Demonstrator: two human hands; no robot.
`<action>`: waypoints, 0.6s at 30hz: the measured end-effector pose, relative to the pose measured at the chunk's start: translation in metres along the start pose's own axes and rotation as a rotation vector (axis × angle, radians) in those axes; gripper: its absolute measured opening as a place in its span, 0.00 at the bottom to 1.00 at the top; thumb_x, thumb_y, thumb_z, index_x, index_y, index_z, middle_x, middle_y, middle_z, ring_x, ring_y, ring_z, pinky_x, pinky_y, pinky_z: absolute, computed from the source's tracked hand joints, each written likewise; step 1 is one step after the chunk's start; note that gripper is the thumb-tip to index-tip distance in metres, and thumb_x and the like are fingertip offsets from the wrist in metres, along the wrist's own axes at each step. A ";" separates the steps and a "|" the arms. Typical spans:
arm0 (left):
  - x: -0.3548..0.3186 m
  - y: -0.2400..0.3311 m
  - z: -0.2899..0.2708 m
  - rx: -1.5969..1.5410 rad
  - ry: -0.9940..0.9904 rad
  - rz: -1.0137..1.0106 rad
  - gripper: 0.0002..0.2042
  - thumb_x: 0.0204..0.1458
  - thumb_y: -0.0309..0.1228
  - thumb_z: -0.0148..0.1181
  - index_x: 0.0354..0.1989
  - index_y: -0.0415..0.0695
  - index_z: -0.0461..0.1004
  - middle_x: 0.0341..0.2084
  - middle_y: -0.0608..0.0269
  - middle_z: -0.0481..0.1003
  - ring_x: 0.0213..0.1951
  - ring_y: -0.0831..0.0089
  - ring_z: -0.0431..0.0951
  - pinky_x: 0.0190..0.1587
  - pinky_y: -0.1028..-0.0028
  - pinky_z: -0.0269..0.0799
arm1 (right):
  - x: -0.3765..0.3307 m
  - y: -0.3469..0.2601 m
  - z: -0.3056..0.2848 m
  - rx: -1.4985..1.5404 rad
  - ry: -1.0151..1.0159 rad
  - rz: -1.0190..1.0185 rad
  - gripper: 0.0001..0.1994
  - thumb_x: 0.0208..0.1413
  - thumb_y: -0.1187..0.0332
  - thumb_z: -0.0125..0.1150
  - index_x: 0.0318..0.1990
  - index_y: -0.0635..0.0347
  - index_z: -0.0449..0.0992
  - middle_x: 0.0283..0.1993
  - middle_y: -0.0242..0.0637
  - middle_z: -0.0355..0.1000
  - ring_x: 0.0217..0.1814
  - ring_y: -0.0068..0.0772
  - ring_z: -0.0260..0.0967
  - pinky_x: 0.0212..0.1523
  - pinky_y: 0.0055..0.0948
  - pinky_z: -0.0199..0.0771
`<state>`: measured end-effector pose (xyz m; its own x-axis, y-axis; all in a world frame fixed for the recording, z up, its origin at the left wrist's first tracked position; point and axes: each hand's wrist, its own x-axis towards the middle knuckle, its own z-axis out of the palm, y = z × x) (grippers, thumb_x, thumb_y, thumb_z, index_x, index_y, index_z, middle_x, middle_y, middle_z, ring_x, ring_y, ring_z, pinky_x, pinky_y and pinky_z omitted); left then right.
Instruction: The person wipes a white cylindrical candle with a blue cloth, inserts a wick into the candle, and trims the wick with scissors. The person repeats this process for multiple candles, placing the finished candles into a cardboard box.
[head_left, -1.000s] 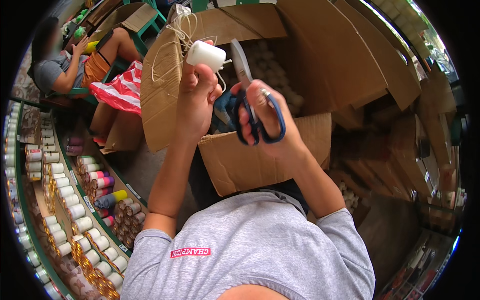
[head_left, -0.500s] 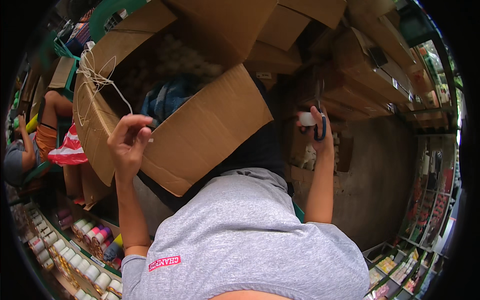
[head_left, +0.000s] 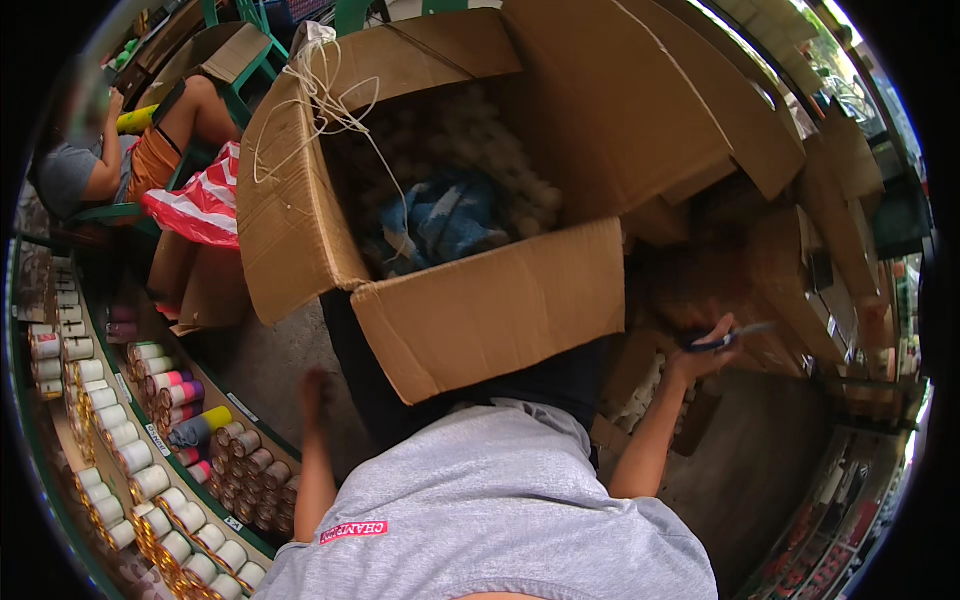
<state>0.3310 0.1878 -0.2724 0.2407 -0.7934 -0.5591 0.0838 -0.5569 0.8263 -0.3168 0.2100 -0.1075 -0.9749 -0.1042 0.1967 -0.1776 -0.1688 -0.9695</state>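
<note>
My right hand point(head_left: 722, 352) is closed around a pair of scissors point(head_left: 706, 343) with dark blue handles, its blades pointing right and blurred. Below that hand, a small cardboard box point(head_left: 700, 420) holds several white pieces point(head_left: 640, 400). My left hand point(head_left: 317, 388) hangs low, left of my lap, smeared by motion, so its fingers cannot be made out. In front of me stands a large open cardboard box point(head_left: 490, 310). Inside lie many small whitish round pieces point(head_left: 530, 195) and a crumpled blue bag or cloth point(head_left: 445, 215). Thin white string point(head_left: 325, 95) drapes over its left flap.
Rows of white thread spools point(head_left: 135, 457) fill a rack at the lower left. A seated person point(head_left: 150, 150) is at the far left, near a red-and-white striped bag point(head_left: 200, 200). More cardboard boxes point(head_left: 770, 270) are stacked on the right, with shelving point(head_left: 840, 520) at lower right.
My left hand has dropped from the large box's edge down beside my lap. The right hand has swung lower, turning the scissors rightward; the small white piece it held no longer shows. The view has shifted.
</note>
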 end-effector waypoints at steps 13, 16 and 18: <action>-0.024 -0.032 0.054 0.422 -0.348 -0.721 0.11 0.62 0.41 0.53 0.45 0.49 0.73 0.35 0.68 0.73 0.35 0.75 0.74 0.38 0.77 0.68 | -0.042 -0.046 0.148 0.240 -0.247 0.013 0.10 0.65 0.56 0.53 0.41 0.50 0.65 0.29 0.25 0.61 0.27 0.20 0.58 0.27 0.22 0.61; -0.001 0.004 0.048 0.449 -0.323 -0.709 0.10 0.62 0.40 0.53 0.45 0.49 0.73 0.35 0.68 0.73 0.35 0.75 0.73 0.38 0.78 0.68 | -0.062 -0.058 0.167 0.186 -0.154 -0.033 0.11 0.67 0.54 0.49 0.39 0.50 0.65 0.28 0.25 0.59 0.25 0.20 0.56 0.27 0.20 0.59; 0.017 0.023 0.040 0.478 -0.314 -0.680 0.10 0.63 0.40 0.53 0.44 0.49 0.73 0.34 0.68 0.73 0.35 0.75 0.73 0.39 0.78 0.68 | -0.070 -0.057 0.177 0.131 -0.046 -0.063 0.12 0.69 0.52 0.44 0.41 0.49 0.65 0.26 0.25 0.57 0.24 0.20 0.54 0.24 0.20 0.57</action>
<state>0.2981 0.1510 -0.2656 0.0044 -0.2448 -0.9696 -0.3178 -0.9197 0.2307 -0.2147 0.0540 -0.0397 -0.9547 -0.1341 0.2657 -0.2159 -0.3025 -0.9284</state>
